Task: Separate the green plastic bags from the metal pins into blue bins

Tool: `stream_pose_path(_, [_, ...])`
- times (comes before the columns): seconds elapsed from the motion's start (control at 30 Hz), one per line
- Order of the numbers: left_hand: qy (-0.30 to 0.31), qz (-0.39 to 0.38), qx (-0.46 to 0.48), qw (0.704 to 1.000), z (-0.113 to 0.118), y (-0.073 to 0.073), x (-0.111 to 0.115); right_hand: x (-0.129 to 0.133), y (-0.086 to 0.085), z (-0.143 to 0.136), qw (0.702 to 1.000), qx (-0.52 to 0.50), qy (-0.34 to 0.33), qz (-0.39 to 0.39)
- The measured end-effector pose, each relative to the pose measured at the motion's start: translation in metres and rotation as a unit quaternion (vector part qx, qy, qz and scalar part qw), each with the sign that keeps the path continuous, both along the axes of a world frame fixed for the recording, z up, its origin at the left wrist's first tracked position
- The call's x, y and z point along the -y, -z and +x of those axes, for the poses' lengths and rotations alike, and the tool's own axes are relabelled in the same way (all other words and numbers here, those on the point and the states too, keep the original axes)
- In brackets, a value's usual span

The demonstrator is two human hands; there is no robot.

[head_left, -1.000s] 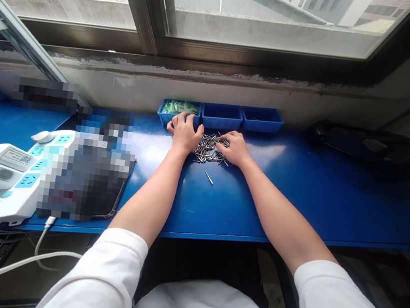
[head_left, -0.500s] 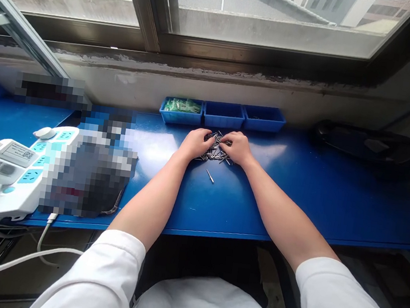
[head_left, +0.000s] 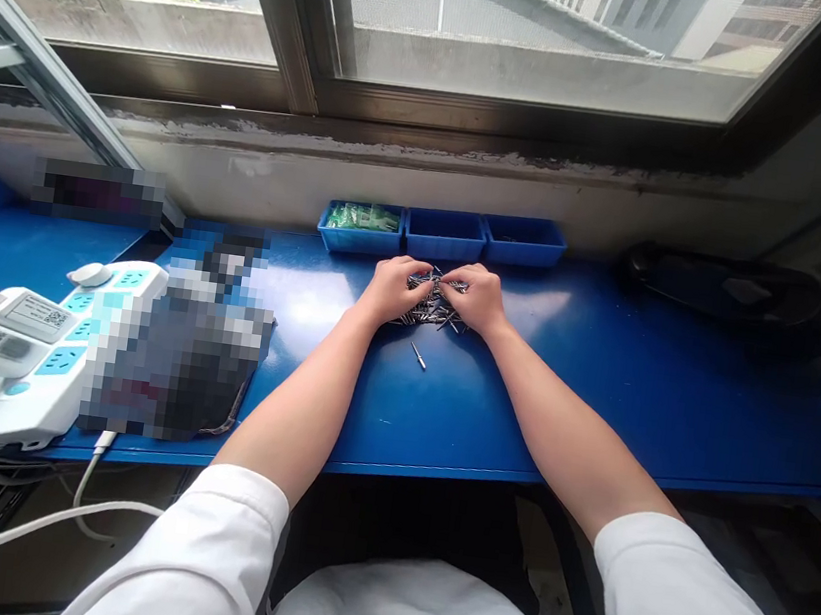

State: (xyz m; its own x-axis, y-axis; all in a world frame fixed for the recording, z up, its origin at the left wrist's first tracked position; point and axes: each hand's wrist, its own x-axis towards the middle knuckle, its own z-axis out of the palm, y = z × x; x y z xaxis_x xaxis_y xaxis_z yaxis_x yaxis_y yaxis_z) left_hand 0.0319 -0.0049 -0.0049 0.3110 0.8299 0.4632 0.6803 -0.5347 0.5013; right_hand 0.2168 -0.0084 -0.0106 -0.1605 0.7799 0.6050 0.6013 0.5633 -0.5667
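Note:
A pile of small metal pieces (head_left: 431,310) lies on the blue table (head_left: 441,422). My left hand (head_left: 394,288) is at the pile's left side, its thumb and fingers curled closed at the metal pieces. Facing it from the right, my right hand (head_left: 474,296) has its thumb and forefinger pinched over the pile. What either hand holds is too small to make out. One single metal piece (head_left: 417,355) lies apart, on the near side of the pile.
Behind the pile stand three blue bins: the left one (head_left: 360,240) with green-and-clear packets, a middle one (head_left: 443,248) and a right one (head_left: 523,254). A white power strip (head_left: 4,410) and blurred items are at left, a black object (head_left: 729,299) at right.
The view has shifted slightly. Both hands remain at the pile, and the tips of their thumbs and forefingers are a little closer together.

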Motion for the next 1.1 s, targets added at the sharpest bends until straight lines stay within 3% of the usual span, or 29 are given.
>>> stream_pose_path(0.53, [-0.002, 0.008, -0.008, 1.000, 0.005, -0.004, 0.000, 0.008, -0.006, -0.005, 0.990, -0.128, 0.002, -0.065])
stream_pose_path(0.67, [-0.020, 0.001, -0.015, 1.000, 0.005, -0.004, 0.000, 0.007, -0.006, -0.004, 0.985, -0.153, -0.027, -0.074])
stream_pose_path(0.87, [-0.037, -0.018, -0.018, 0.999, 0.004, -0.005, 0.001, 0.009, -0.009, 0.000, 0.959, -0.217, -0.107, -0.147])
stream_pose_path(0.97, [-0.046, -0.004, -0.001, 0.999, 0.004, -0.005, 0.000, 0.007, -0.009, 0.002, 0.966, -0.209, -0.073, -0.133])
stream_pose_path(1.1, [-0.109, 0.002, 0.041, 0.993, 0.000, -0.002, -0.005, -0.003, -0.008, 0.011, 0.987, -0.140, 0.075, -0.037])
